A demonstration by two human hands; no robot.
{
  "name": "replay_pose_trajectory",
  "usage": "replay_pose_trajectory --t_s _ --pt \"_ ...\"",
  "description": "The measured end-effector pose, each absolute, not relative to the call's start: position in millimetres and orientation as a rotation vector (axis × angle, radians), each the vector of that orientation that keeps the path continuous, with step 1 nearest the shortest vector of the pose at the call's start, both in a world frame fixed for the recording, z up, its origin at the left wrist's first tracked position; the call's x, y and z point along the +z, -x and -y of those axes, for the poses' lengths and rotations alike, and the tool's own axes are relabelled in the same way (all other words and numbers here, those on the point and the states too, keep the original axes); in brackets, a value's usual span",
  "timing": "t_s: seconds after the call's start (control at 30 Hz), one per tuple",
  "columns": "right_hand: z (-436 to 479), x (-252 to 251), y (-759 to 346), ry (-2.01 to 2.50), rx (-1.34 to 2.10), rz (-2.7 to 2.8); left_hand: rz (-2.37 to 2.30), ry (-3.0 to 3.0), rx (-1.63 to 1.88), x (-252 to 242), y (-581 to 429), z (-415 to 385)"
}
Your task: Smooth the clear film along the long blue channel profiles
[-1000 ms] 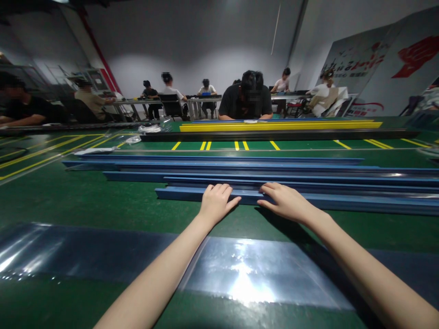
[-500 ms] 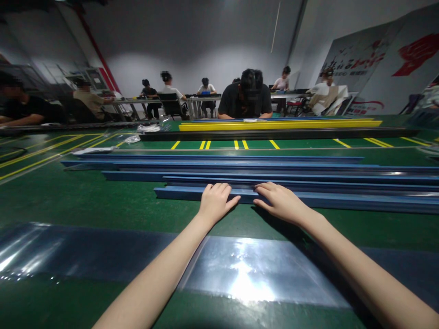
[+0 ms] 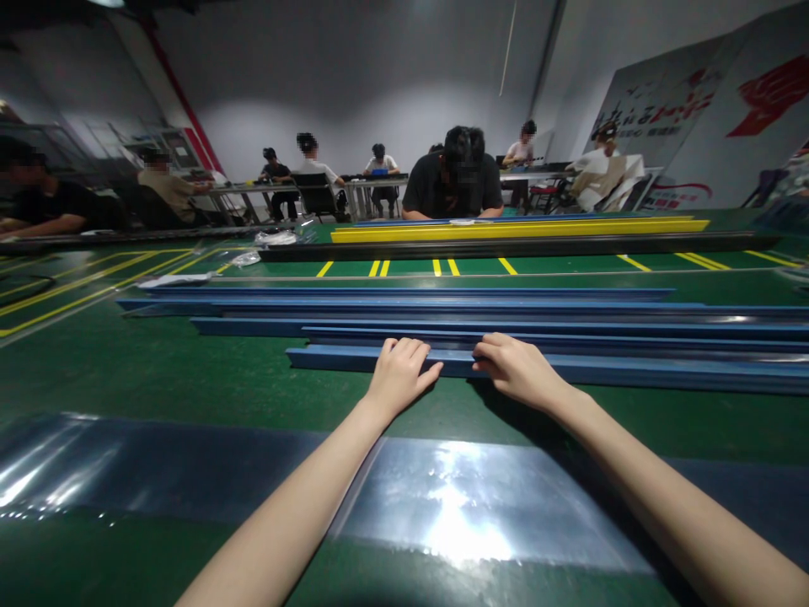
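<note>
Several long blue strips lie side by side across a green surface (image 3: 158,371). My left hand (image 3: 399,376) rests on the nearest blue strip (image 3: 329,358), fingers curled over its far edge and thumb stretched along the front. My right hand (image 3: 517,368) grips the same strip a little to the right, fingers hooked over its top. Both forearms reach forward over a shiny clear plastic sheet (image 3: 455,497) that lies flat in front of me.
More blue strips (image 3: 404,308) lie behind the near one. Farther back are a black strip (image 3: 506,247) and a yellow strip (image 3: 518,229), where a person in black (image 3: 453,181) bends over. Other people sit at tables at the back and left.
My right hand's fingers have curled more tightly over the strip's edge. The left hand and the strips stay almost where they were.
</note>
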State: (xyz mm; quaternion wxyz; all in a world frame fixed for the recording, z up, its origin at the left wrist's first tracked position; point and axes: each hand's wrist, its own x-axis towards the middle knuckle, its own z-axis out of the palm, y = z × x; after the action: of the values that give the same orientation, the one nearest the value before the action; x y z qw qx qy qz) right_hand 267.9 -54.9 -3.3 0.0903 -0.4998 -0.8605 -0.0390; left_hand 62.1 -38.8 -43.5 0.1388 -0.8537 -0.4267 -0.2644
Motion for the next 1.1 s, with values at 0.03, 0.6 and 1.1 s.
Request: replay_pose_trajectory --t_s 0.03,0.6,1.1 --pt "55 -2 -268 1.501 -0.120 2.566 1.227 2.476 -0.779 -43 -62 39" --pt "53 24 -293 1.734 -0.186 2.767 0.968 2.518 -0.862 -43 -62 40" --pt "57 22 -291 1.802 -0.241 2.707 1.225 2.392 -0.760 -43 -62 40"
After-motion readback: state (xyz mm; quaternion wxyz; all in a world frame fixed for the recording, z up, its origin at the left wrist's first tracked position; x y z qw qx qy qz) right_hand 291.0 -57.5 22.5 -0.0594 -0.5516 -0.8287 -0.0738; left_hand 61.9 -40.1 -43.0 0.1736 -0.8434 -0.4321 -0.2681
